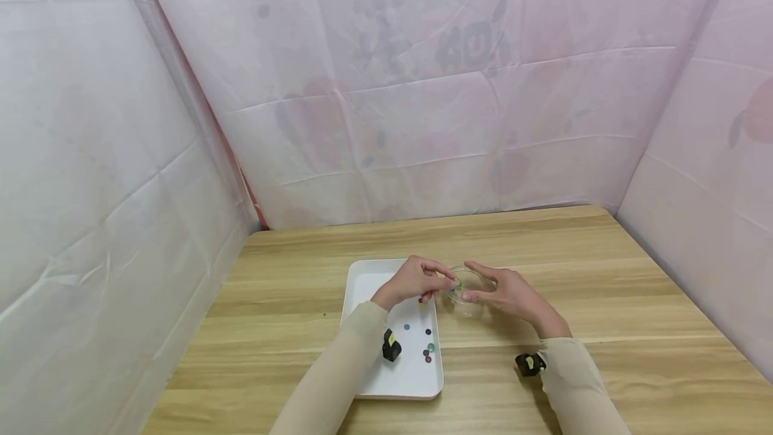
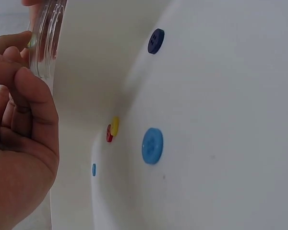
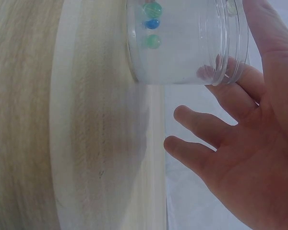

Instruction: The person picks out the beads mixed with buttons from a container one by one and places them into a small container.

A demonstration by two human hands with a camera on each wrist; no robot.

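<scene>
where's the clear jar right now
In the head view the clear jar stands on the wooden table just right of the white tray, between the left hand and right hand.

No legible text, labels or numbers; faint dark marks on pink backdrop [image 1: 471, 45] unreadable.
</scene>
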